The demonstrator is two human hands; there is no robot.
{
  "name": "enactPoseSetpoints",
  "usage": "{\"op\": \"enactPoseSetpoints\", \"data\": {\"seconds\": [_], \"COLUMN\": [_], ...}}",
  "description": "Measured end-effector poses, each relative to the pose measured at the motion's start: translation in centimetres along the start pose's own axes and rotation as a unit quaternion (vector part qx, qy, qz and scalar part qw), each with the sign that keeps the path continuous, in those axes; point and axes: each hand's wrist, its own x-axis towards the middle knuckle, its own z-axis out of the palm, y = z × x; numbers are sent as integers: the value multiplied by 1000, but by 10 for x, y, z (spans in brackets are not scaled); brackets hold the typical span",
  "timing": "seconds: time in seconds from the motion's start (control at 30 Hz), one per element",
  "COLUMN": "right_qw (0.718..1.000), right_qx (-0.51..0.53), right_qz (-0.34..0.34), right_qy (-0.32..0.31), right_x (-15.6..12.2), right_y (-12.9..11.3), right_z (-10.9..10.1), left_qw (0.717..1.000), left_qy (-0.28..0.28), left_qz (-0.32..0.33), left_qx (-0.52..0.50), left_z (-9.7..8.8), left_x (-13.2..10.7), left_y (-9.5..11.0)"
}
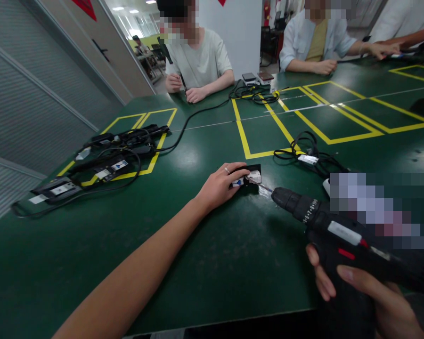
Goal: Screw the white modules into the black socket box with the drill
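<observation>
My right hand [360, 282] is wrapped round the grip of a black cordless drill [325, 221] at the lower right. Its long thin bit [265, 187] points left and reaches a small black block with white labels [255, 176] on the table. Over the left part of that block lies my left hand [221, 183], with a ring on one finger. The fingers of this hand are closed on the block and press it against the tabletop. Where exactly the bit's tip meets the block is too small to make out.
Black adapters with cables [120, 150] lie at the left of the green table [198, 263]. A coiled cable [305, 150] is beyond the drill, near a blurred-out object [374, 202]. Yellow tape [243, 136] marks rectangles. Two people [208, 56] [318, 42] sit opposite, others farther off.
</observation>
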Motion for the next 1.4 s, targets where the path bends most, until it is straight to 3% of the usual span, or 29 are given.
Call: {"op": "enactPoseSetpoints", "data": {"seconds": [0.67, 0.93, 1.4], "right_qw": [1000, 1000, 999], "right_qx": [-4, 4, -22], "right_qz": [-3, 24, -16], "right_qy": [-1, -10, -17], "right_x": [-3, -3, -2], "right_y": [0, 1, 0], "right_z": [1, 0, 0], "left_qw": [1000, 1000, 1000], "left_qy": [1, 8, 6], "left_qz": [8, 6, 7], "left_qx": [-1, 8, 0], "left_z": [0, 0, 0], "left_x": [-1, -2, -2], "left_y": [0, 0, 0]}}
